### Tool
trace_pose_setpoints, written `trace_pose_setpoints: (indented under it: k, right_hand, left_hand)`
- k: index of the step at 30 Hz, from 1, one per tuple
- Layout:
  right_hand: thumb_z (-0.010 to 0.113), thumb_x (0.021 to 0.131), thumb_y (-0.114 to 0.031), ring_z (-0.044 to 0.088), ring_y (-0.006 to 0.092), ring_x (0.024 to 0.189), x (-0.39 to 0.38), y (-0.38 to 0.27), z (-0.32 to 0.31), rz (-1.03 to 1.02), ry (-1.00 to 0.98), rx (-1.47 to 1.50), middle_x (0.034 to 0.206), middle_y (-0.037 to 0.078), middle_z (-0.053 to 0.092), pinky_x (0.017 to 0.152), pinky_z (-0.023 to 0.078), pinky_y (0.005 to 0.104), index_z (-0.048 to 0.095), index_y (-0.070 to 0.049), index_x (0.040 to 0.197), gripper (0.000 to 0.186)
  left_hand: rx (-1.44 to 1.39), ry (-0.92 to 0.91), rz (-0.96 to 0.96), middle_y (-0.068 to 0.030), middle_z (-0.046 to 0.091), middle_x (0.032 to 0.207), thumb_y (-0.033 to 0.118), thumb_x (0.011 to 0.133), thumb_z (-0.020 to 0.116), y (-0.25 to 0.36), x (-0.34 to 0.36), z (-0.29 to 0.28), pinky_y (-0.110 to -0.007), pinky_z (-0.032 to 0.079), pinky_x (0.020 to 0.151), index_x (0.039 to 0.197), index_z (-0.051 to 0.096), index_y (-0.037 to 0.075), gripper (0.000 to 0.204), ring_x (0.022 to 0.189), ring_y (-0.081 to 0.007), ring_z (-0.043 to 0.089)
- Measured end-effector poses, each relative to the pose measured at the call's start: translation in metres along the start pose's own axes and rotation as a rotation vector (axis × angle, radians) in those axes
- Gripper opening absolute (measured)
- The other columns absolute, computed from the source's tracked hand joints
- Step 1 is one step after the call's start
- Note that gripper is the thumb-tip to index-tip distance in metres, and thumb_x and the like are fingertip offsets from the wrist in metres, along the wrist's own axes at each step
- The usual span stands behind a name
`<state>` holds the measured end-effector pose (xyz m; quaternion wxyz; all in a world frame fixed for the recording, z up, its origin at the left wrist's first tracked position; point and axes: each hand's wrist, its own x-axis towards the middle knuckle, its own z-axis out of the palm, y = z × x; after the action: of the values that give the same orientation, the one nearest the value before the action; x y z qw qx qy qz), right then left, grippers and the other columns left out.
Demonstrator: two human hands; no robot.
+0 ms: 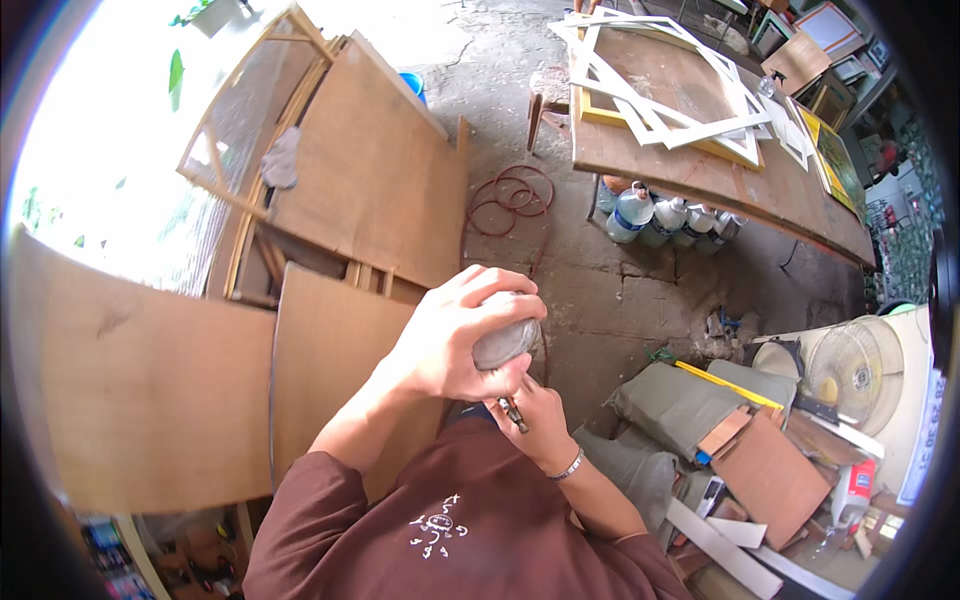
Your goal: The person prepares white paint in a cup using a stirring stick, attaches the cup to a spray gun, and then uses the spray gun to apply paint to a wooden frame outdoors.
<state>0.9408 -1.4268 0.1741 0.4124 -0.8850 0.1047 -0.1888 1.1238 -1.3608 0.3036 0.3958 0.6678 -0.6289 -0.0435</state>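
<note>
My left hand (450, 325) is closed around a round, grey, paint-smeared cup (505, 345), its fingers over the top and the thumb along the near side. Just below, my right hand (540, 420) is wrapped round the lower part of the same tool, which looks like a spray gun. A metal hose fitting (513, 414) sticks out of the right hand toward my brown shirt (400, 530). Most of the tool's body is hidden by the two hands.
Wooden panels (370, 170) lean on the left, a grey cloth (281, 158) hanging there. A red hose (515, 195) lies coiled ahead. White frames (690, 130) rest on a table (600, 150) above large bottles (630, 212). Bags (665, 410), wood scraps and a fan (855, 370) crowd the right.
</note>
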Motion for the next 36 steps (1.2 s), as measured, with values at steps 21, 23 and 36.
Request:
trace_pose_setpoints:
  k: [21,23,36]
  right_hand:
    - [0.074,0.092,-0.018,0.067,0.0313,0.07,0.327,0.044,0.003,-0.247,-0.125,0.046,0.093,0.01,0.062,0.058,0.053,0.0408,0.059,-0.003,0.107,0.026]
    - [0.075,0.092,-0.018,0.067,0.0306,0.07,0.359,0.054,0.006,-0.23,-0.131,0.04,0.092,0.01,0.063,0.058,0.053,0.0405,0.059,-0.003,0.106,0.026]
    - [0.074,0.091,-0.016,0.069,0.0354,0.075,0.626,0.194,0.032,-0.301,-0.23,0.168,0.095,0.014,0.064,0.061,0.056,0.0436,0.058,-0.003,0.105,0.024]
  left_hand:
    - [-0.059,0.004,0.038,-0.0105,0.066,0.124,0.027,0.072,0.081,-0.22,0.156,-0.148,-0.045,0.055,0.093,0.123,0.068,0.011,0.055,0.111,-0.0345,0.064]
    - [-0.074,0.051,-0.008,-0.0127,0.065,0.128,0.034,0.073,0.084,-0.247,0.169,-0.153,-0.045,0.054,0.097,0.134,0.066,0.012,0.067,0.115,-0.036,0.064]
    - [0.057,0.322,-0.293,-0.0115,0.063,0.13,0.023,0.066,0.083,-0.464,0.311,-0.159,-0.045,0.055,0.097,0.132,0.069,0.016,0.068,0.116,-0.0335,0.065]
